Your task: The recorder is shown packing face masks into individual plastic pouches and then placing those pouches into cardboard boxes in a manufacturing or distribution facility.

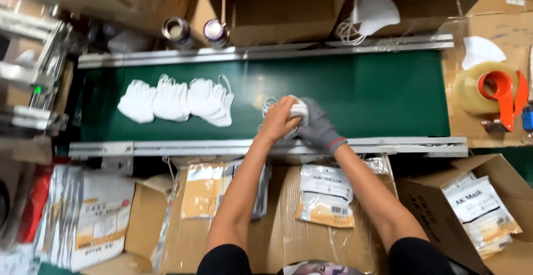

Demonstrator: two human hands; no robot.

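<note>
My bare left hand (277, 120) and my right hand (317, 126), in a grey glove, meet over the green conveyor belt (377, 94). Both close on a small stack of white face masks (300, 108), with ear loops hanging out at the left. Three fanned piles of white masks (175, 100) lie further left on the belt, apart from my hands.
Printed mask pouches (325, 194) lie on cardboard boxes below the belt, more in a box at right (483, 211) and at left (94, 219). An orange tape dispenser (499, 97) sits right. A loose mask (375, 11) and two cans (177, 30) rest behind the belt.
</note>
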